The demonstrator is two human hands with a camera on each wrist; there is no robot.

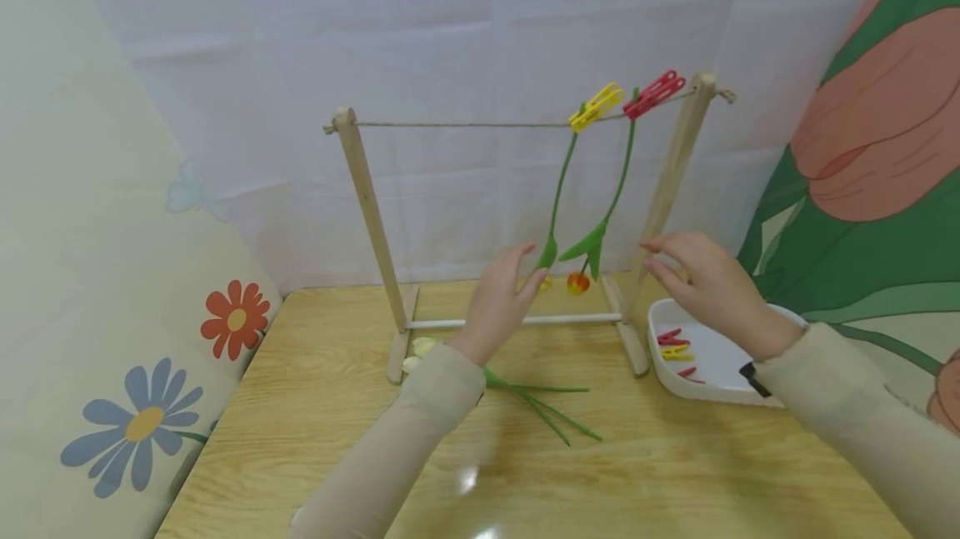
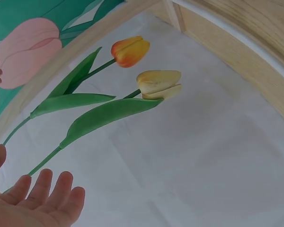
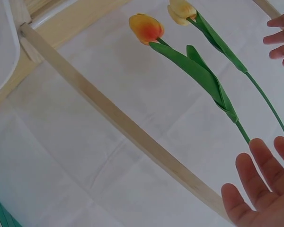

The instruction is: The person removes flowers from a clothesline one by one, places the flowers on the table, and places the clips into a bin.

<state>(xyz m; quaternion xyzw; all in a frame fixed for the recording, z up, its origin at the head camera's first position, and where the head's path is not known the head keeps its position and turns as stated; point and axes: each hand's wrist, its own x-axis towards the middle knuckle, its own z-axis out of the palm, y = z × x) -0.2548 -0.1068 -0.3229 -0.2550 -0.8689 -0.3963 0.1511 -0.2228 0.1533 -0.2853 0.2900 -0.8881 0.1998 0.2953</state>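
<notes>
Two artificial tulips hang head-down from a rope [image 1: 465, 124] tied across a wooden stand [image 1: 367, 206]. A yellow clothespin [image 1: 596, 107] holds the stem of the pale yellow tulip [image 2: 158, 84], and a red clothespin [image 1: 654, 95] that of the orange-red tulip [image 1: 577, 283]. My left hand [image 1: 502, 301], fingers relaxed, is just left of the pale tulip's leaf [image 2: 104, 116]; it grips nothing. On the other side, my right hand [image 1: 705, 285] hovers by the stand's right post [image 1: 675, 160] with loosely bent fingers and nothing between them.
Several loose tulip stems [image 1: 551, 416] lie on the wooden table [image 1: 315, 439], their pale heads [image 1: 423, 346] partly behind my left wrist. At the right, a white tray [image 1: 675, 383] contains red and yellow clothespins [image 1: 675, 352]. A white cloth [image 1: 420, 31] hangs behind the stand.
</notes>
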